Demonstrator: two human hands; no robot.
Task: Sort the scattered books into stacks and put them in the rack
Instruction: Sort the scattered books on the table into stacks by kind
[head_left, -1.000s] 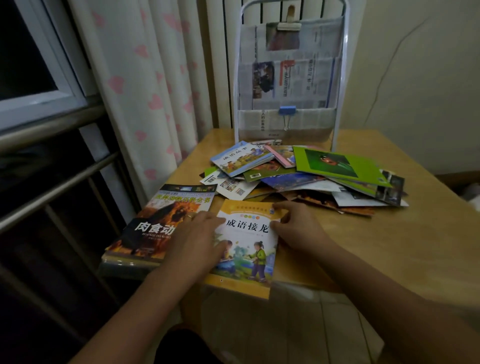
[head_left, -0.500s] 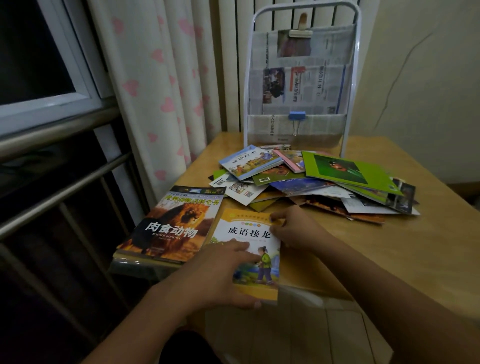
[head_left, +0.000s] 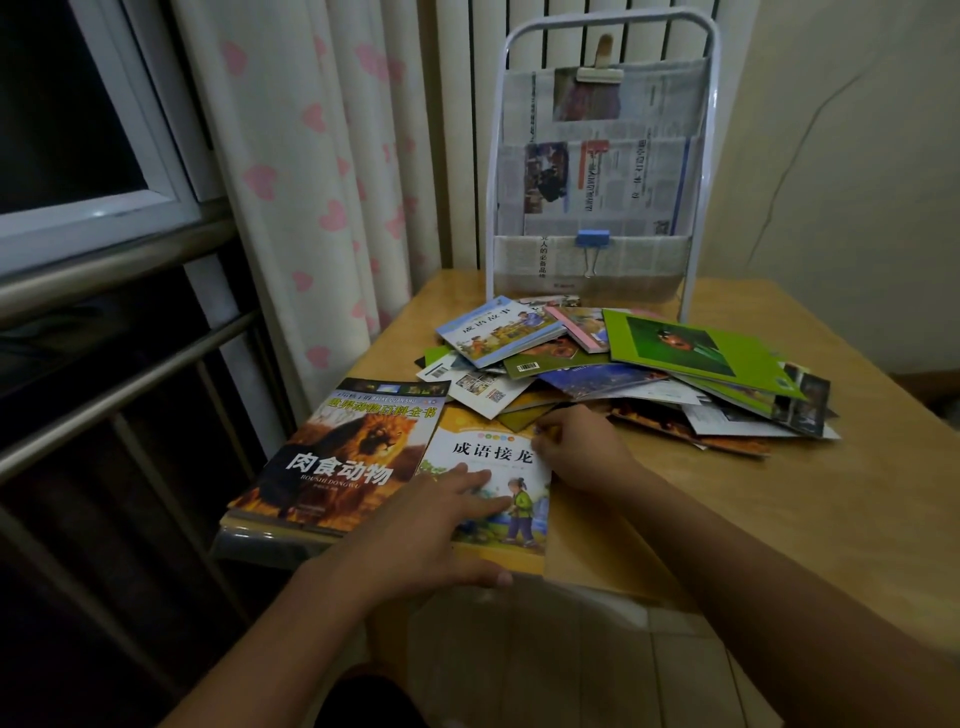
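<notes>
A yellow picture book (head_left: 485, 453) lies at the table's near left edge, right beside a stack topped by a lion-cover book (head_left: 343, 457). My left hand (head_left: 431, 530) holds the yellow book at its near edge, fingers flat on the cover and thumb along the bottom edge. My right hand (head_left: 576, 452) grips the book's far right corner with curled fingers. A loose pile of scattered books (head_left: 675, 348), a green one on top, lies behind. The white metal rack (head_left: 698, 249), lined with newspaper pockets, stands at the table's back.
The wooden table (head_left: 831, 493) has bare surface on its right side. A heart-print curtain (head_left: 311, 208) hangs to the left, with a window and metal rails (head_left: 130, 384) beyond. The lion-book stack overhangs the table's left corner. Tiled floor shows below.
My left hand slid from the yellow book's left side down to its near edge, thumb now along the bottom. My right hand stayed at the far right corner. The view lifted slightly.
</notes>
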